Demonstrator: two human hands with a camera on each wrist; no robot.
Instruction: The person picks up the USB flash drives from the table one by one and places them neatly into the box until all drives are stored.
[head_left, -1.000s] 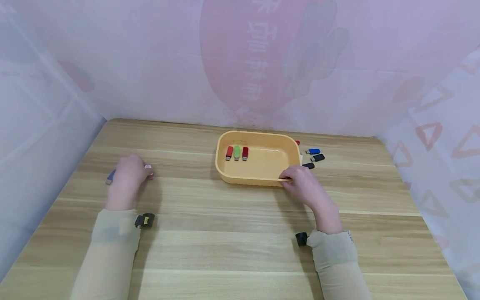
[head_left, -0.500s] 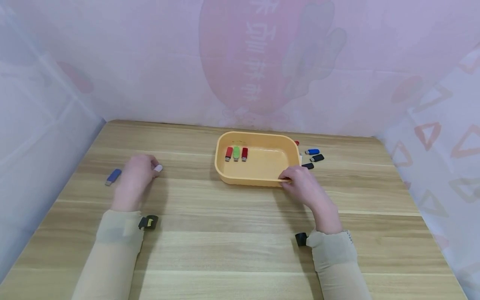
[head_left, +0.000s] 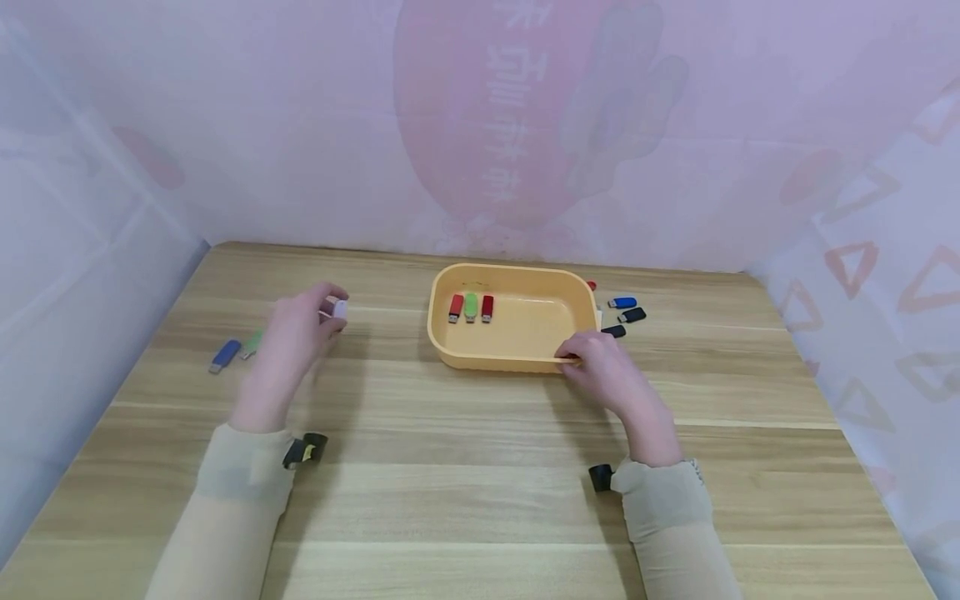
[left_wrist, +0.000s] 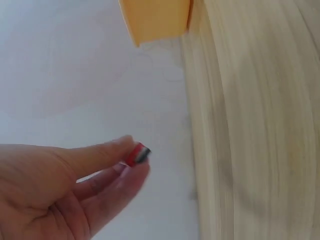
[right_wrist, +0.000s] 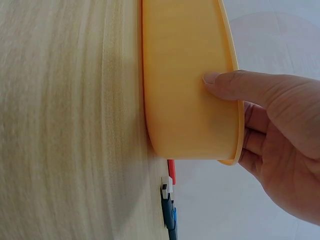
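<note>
I have my left hand (head_left: 300, 333) lifted off the surface (head_left: 450, 467), pinching a small red drive (left_wrist: 136, 154) by thumb and forefinger, midway toward the yellow tray (head_left: 517, 360). My right hand (head_left: 603, 367) clamps the tray's near right rim. Next I judge the drive needs carrying over the tray wall and setting beside the three drives inside: two red, one green. Two lie at far left; about four sit beyond the tray.

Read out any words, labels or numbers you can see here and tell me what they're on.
Backdrop sheet: large pale characters on the red shape, seen mirrored through the cloth, not readable.
USB sticks in the yellow tray: no print visible.
USB stick pinched in the left hand: no marking readable.
</note>
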